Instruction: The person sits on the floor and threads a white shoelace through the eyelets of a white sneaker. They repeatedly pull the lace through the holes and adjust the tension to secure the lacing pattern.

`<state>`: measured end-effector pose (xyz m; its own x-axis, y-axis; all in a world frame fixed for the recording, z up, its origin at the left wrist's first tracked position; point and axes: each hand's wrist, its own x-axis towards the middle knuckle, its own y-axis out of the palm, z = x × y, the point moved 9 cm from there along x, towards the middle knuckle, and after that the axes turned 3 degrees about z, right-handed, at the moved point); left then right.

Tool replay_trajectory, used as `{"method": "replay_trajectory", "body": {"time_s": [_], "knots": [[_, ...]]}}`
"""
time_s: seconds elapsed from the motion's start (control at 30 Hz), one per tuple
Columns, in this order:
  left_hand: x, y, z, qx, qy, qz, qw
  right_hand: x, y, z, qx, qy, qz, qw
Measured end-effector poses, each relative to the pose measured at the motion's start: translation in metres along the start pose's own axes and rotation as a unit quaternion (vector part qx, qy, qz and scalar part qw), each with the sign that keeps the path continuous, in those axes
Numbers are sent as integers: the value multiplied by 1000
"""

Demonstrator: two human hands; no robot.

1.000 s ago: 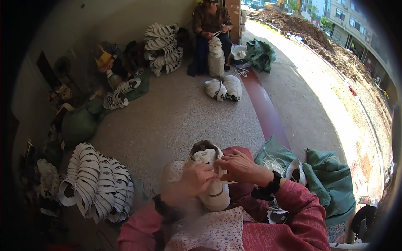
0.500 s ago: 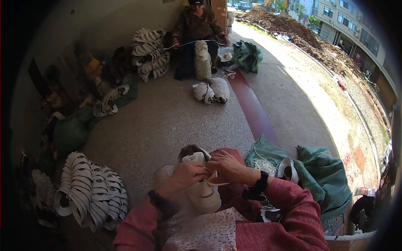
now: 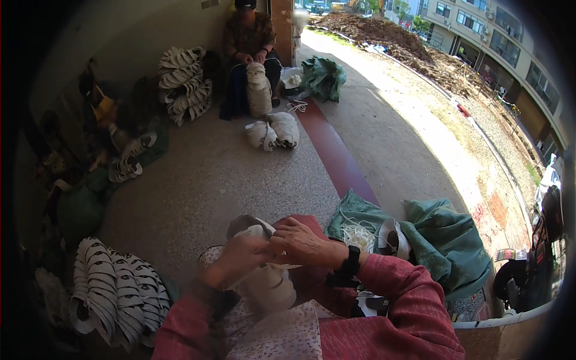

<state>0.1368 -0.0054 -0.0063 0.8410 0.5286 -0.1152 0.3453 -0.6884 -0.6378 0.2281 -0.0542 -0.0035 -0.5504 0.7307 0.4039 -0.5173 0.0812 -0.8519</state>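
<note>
A cream-white shoe upper (image 3: 270, 288) with a grey collar rests upright on my lap, over a flowered apron (image 3: 279, 336). My right hand (image 3: 300, 243) is closed at its lacing opening, with the fingers bent and pinching its edge; any lace in them is hidden. Right beside it, my left hand (image 3: 243, 261) is smeared by motion, and its fingers cannot be made out. The two hands meet over the top of the upper. Loose white laces (image 3: 358, 234) lie to the right on green cloth.
Stacked shoe uppers (image 3: 117, 288) stand at my left. Green sacks (image 3: 447, 240) and another shoe upper (image 3: 394, 237) lie at my right. Across the floor, a seated person (image 3: 249, 42) has hands on a tall stack of uppers (image 3: 258, 90); two bundles (image 3: 282, 129) lie in front.
The view has shifted, so the scene sits further left. My left hand has moved and blurred over the upper. The other person's hands, earlier apart stretching a white cord, are now together at the stack.
</note>
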Motion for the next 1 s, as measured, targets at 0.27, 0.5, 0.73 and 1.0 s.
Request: {"method": "replay_trajectory", "body": {"time_s": [0.27, 0.5, 0.73, 1.0], "knots": [[-32, -87, 71, -180, -47, -338, 922, 4, 9, -1, 3, 9, 74, 997], [-123, -128, 117, -453, -7, -484, 749, -1, 16, -4, 20, 23, 62, 998], [-268, -154, 159, -480, 38, -554, 679, 5, 6, 15, 105, 105, 91, 985], [-446, -154, 233, -606, 152, -568, 536, 14, 10, 15, 116, 201, 90, 969]]}}
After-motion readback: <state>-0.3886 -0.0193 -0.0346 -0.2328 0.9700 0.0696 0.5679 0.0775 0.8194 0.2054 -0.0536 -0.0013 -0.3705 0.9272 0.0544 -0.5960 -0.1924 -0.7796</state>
